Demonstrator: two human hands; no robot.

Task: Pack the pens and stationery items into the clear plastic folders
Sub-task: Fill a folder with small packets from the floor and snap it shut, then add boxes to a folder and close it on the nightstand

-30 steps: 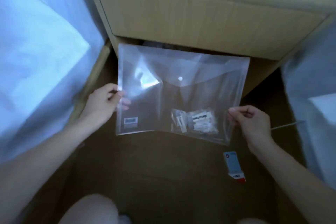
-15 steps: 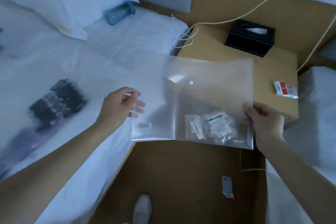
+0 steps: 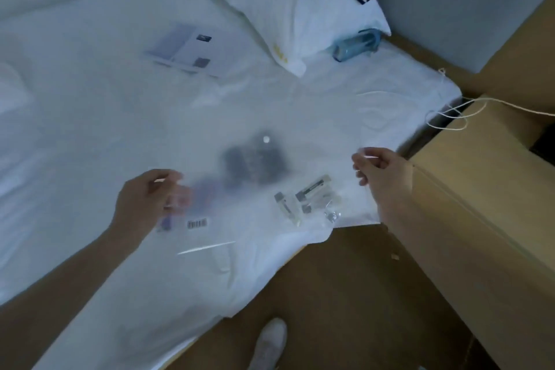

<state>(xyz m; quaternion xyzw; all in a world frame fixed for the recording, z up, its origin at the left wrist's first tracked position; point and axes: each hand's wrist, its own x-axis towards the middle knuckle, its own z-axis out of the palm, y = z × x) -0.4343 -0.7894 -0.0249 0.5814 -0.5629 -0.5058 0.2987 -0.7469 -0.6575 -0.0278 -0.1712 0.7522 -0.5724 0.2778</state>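
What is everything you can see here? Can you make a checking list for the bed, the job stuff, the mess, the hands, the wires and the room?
Surface: white bed sheet, rumpled.
Job's things: clear plastic folder held over the bed; small packets inside; dark bundle, blurred, seen through the folder.
Clutter: booklet, blue bottle, pillow.
Hands: left hand and right hand pinch the folder's sides.
Cables: white cord off the bed corner.
Surroundings: wooden nightstand, brown floor, a shoe.
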